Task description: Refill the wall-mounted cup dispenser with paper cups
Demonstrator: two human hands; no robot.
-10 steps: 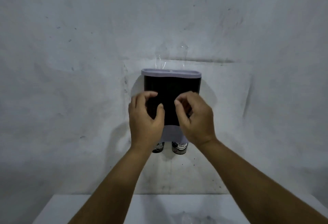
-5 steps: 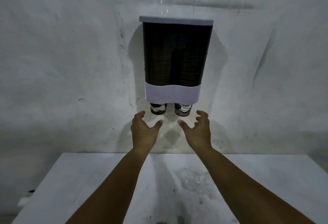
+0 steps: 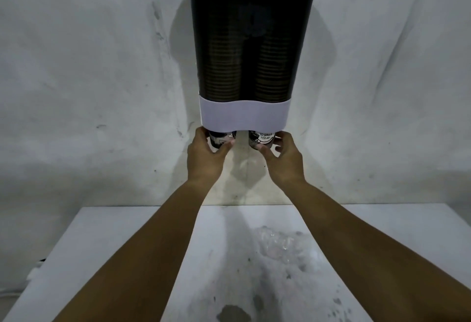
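Observation:
The cup dispenser [image 3: 248,41] hangs on the wall, with a dark see-through body, a pale lid on top and a pale band at the bottom. Two stacks of paper cups fill it side by side. A printed cup pokes out of each opening below: the left cup [image 3: 221,139] and the right cup [image 3: 262,138]. My left hand [image 3: 205,158] curls its thumb and fingers around the left cup. My right hand [image 3: 283,161] curls around the right cup in the same way.
A white table [image 3: 127,245] stands against the stained wall below the dispenser. Crumpled clear plastic wrap [image 3: 280,245] lies on it to the right of centre. Dark smudges mark the table's near part.
My hands dropped from the dispenser's dark front to below it, then rose to take hold of the two protruding cups. The camera tilted down and closer.

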